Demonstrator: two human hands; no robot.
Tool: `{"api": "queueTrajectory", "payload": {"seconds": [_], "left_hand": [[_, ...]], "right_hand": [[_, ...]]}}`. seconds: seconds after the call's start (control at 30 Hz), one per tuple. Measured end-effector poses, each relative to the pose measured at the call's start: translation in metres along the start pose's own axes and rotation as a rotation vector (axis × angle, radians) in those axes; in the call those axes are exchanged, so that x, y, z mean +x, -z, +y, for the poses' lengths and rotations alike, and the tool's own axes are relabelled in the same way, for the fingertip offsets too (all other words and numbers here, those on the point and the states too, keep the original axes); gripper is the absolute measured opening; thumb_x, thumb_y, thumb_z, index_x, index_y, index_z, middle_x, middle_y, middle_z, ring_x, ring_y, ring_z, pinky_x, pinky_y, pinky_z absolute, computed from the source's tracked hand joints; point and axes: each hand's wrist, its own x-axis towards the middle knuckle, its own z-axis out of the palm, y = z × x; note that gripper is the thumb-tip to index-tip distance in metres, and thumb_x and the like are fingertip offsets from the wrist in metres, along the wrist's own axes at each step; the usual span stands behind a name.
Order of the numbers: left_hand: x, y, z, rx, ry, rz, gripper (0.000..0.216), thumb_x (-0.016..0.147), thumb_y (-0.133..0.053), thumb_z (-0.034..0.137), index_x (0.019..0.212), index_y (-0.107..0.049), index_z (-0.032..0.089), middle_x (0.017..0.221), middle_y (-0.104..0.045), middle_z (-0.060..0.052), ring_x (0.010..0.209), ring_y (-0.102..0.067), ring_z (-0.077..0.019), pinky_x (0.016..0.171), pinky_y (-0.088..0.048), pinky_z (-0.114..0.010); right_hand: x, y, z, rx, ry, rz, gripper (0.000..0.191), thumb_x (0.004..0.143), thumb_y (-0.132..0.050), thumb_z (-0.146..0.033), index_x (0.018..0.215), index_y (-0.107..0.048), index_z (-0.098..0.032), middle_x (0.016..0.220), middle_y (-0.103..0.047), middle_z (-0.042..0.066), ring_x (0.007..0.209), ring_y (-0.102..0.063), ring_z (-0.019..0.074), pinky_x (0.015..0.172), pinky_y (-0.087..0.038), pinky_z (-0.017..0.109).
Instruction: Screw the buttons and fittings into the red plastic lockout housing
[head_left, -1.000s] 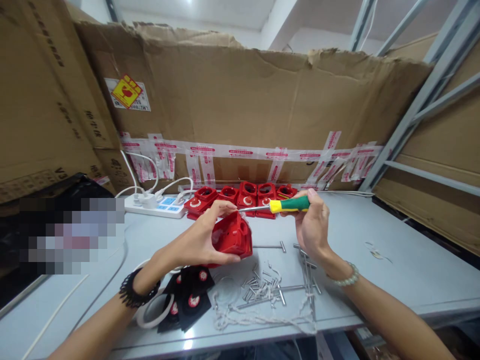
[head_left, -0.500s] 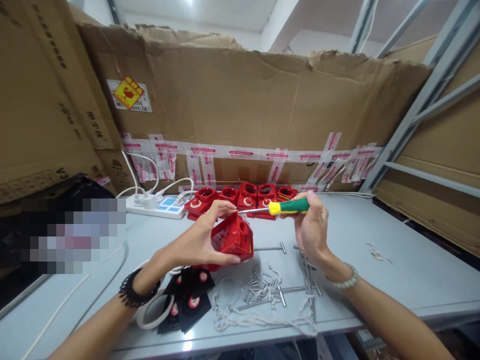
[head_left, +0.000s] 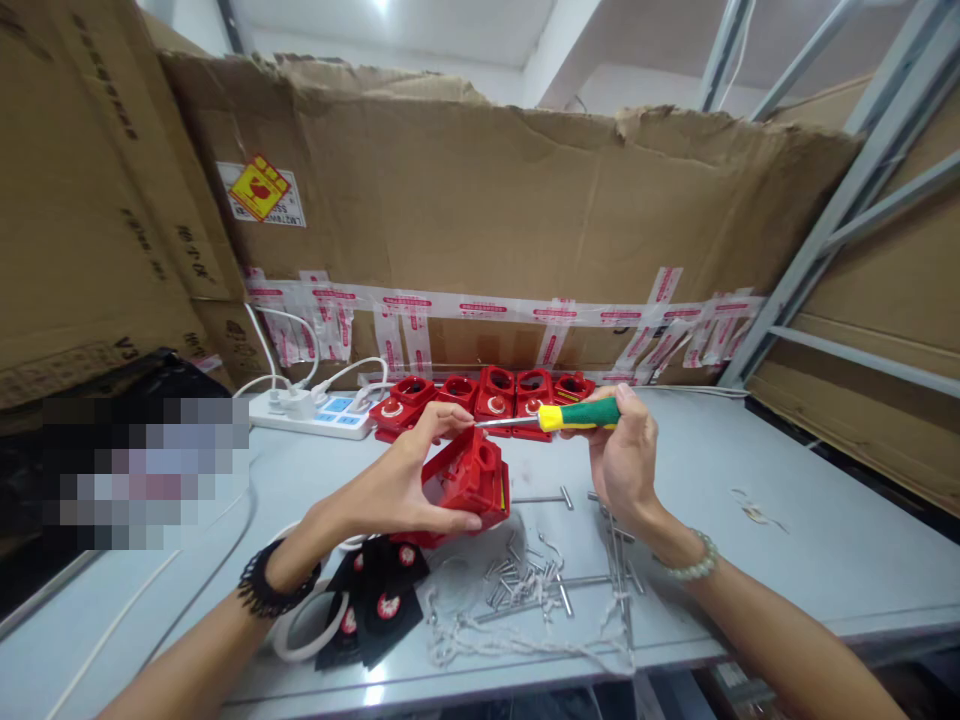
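My left hand [head_left: 409, 480] grips a red plastic housing [head_left: 476, 485], its hollow side tilted up toward me. In my right hand [head_left: 622, 450] is a screwdriver [head_left: 581, 414] with a green and yellow handle, held level. The metal shaft points left, and its tip is at my left fingertips, just above the housing's top edge. Whether a screw sits at the tip is too small to make out. Loose screws [head_left: 517, 580] lie on the table below the housing, among metal T-shaped rods [head_left: 566, 595] and white string [head_left: 540, 640].
Several red housings [head_left: 495, 400] stand in a row at the back, beside a white power strip [head_left: 345, 415] with plugs. Black pieces with red labels [head_left: 390, 605] and a white ring [head_left: 311, 625] lie front left. Cardboard [head_left: 480, 200] walls the table's back; a metal rack [head_left: 817, 220] stands right.
Almost nothing differs. The red housing has tilted very slightly in my left hand, while the screwdriver stays at nearly the same spot.
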Motion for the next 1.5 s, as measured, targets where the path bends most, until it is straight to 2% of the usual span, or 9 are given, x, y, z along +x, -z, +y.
{"api": "queueTrajectory", "payload": {"seconds": [0.17,0.3,0.4,0.47,0.6,0.73,1.13,1.5], "left_hand": [[-0.001,0.000,0.000,0.023,-0.007,0.003,0.079,0.063,-0.078,0.042,0.123,-0.029,0.028,0.129,-0.041,-0.009,0.123,-0.044,-0.0275,0.106,-0.036,-0.045],[-0.002,0.003,0.000,0.103,-0.039,0.034,0.073,0.066,-0.076,0.040,0.124,-0.032,0.029,0.129,-0.042,-0.007,0.118,-0.047,-0.0263,0.102,-0.040,-0.042],[-0.002,0.006,-0.002,0.162,-0.032,0.043,0.067,0.070,-0.073,0.038,0.123,-0.035,0.028,0.127,-0.045,-0.005,0.114,-0.050,-0.0254,0.098,-0.043,-0.040],[-0.001,0.006,-0.003,0.203,-0.032,0.030,0.065,0.070,-0.072,0.036,0.124,-0.037,0.028,0.128,-0.046,-0.005,0.115,-0.048,-0.0260,0.098,-0.042,-0.041],[0.000,0.004,-0.008,0.275,-0.086,0.010,0.062,0.073,-0.071,0.032,0.125,-0.037,0.028,0.128,-0.047,-0.005,0.117,-0.046,-0.0263,0.101,-0.037,-0.042],[0.001,0.004,-0.010,0.295,-0.115,0.016,0.062,0.073,-0.071,0.033,0.125,-0.037,0.027,0.127,-0.048,-0.006,0.117,-0.046,-0.0256,0.100,-0.037,-0.040],[0.001,0.002,-0.006,0.344,-0.079,0.000,0.059,0.071,-0.071,0.034,0.123,-0.042,0.025,0.122,-0.054,-0.005,0.110,-0.053,-0.0265,0.093,-0.041,-0.040],[-0.001,0.002,-0.006,0.343,-0.036,-0.042,0.062,0.073,-0.070,0.037,0.126,-0.040,0.027,0.125,-0.052,-0.006,0.111,-0.050,-0.0285,0.092,-0.041,-0.043]], "right_hand": [[0.003,0.003,-0.003,-0.007,0.035,-0.004,0.029,0.079,-0.053,-0.042,0.063,-0.056,-0.018,0.056,-0.050,-0.005,0.047,-0.055,0.0092,0.045,-0.049,0.022],[0.020,0.022,-0.011,-0.058,0.150,-0.009,0.029,0.080,-0.051,-0.038,0.061,-0.057,-0.017,0.058,-0.051,-0.004,0.047,-0.055,0.0087,0.041,-0.047,0.020],[0.034,0.046,-0.013,-0.248,0.098,-0.134,0.027,0.078,-0.053,-0.037,0.061,-0.056,-0.017,0.053,-0.050,-0.004,0.040,-0.052,0.0097,0.034,-0.044,0.021],[0.041,0.060,-0.011,-0.457,0.039,-0.193,0.029,0.078,-0.051,-0.038,0.058,-0.053,-0.017,0.046,-0.048,-0.005,0.034,-0.048,0.0098,0.031,-0.040,0.021],[0.043,0.076,-0.005,-0.723,-0.032,-0.294,0.029,0.077,-0.052,-0.033,0.053,-0.048,-0.017,0.035,-0.045,-0.006,0.027,-0.043,0.0088,0.028,-0.032,0.018],[0.042,0.078,-0.008,-0.808,-0.044,-0.322,0.028,0.075,-0.052,-0.027,0.050,-0.045,-0.018,0.034,-0.042,-0.007,0.026,-0.041,0.0074,0.027,-0.027,0.017],[0.043,0.079,-0.019,-1.007,0.026,-0.284,0.026,0.071,-0.051,-0.026,0.047,-0.044,-0.018,0.036,-0.039,-0.007,0.030,-0.037,0.0065,0.033,-0.027,0.019],[0.041,0.077,-0.017,-1.060,0.049,-0.283,0.026,0.072,-0.050,-0.028,0.048,-0.046,-0.018,0.035,-0.040,-0.006,0.031,-0.038,0.0073,0.035,-0.028,0.020]]}}
